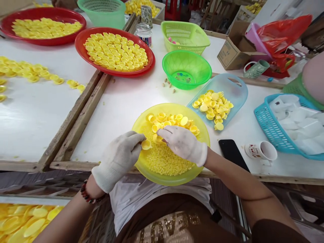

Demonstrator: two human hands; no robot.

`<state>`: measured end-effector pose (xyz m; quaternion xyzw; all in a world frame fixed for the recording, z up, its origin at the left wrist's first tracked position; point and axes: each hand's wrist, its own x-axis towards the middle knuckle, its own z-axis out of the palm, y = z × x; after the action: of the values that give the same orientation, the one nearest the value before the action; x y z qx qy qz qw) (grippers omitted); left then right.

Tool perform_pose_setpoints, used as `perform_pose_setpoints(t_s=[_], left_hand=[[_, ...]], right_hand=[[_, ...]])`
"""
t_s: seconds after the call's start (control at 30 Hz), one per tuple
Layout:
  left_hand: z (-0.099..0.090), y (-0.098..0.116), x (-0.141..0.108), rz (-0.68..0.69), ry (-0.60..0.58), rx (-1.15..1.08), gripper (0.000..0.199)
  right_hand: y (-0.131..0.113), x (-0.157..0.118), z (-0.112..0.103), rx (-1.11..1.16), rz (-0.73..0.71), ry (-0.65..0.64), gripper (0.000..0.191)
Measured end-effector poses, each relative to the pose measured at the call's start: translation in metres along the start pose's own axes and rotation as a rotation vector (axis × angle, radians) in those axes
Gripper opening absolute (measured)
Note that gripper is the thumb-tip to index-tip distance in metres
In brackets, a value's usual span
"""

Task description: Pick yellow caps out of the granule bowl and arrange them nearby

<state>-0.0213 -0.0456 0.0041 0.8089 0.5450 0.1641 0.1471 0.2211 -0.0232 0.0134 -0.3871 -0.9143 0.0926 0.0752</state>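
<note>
A round yellow plate (pixel 141 121) lies at the table's front edge, with small yellow pellets (pixel 169 160) in its near half and several yellow plastic cups with flip lids (pixel 177 119) at its far side. My left hand (pixel 124 155), in a white knit glove, pinches one small yellow cup (pixel 146 144) over the plate's left side; its hollow faces up. My gloved right hand (pixel 183 143) is closed over the plate's middle, fingertips at another yellow cup (pixel 157 139). Its grip on that cup is partly hidden by the fingers.
Right of the plate are a blue board (pixel 238 91) bearing yellow cups, a black phone (pixel 231 152), a white mug (pixel 263 151) and a blue basket (pixel 268 126). Beyond stand a green bowl (pixel 187 55) and a red tray (pixel 81 47) of cups. Wooden strips (pixel 76 128) divide the tabletop.
</note>
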Motion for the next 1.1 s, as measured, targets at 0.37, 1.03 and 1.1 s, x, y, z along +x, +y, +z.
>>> perform_pose_setpoints(t_s=[0.37,1.03,1.1], left_hand=[[0.009,0.009,-0.016,0.108,0.095,0.153,0.021],[0.037,0.043,-0.012,-0.061,0.062,-0.530,0.025],[0.038,0.040,-0.014,-0.093,0.063,-0.591,0.029]], right_hand=[[-0.034,-0.028,-0.014,-0.083,0.217,-0.525,0.038],[-0.015,-0.029,-0.025,0.284,0.037,0.050,0.018],[-0.010,-0.036,-0.021,0.248,0.067,-0.029,0.017]])
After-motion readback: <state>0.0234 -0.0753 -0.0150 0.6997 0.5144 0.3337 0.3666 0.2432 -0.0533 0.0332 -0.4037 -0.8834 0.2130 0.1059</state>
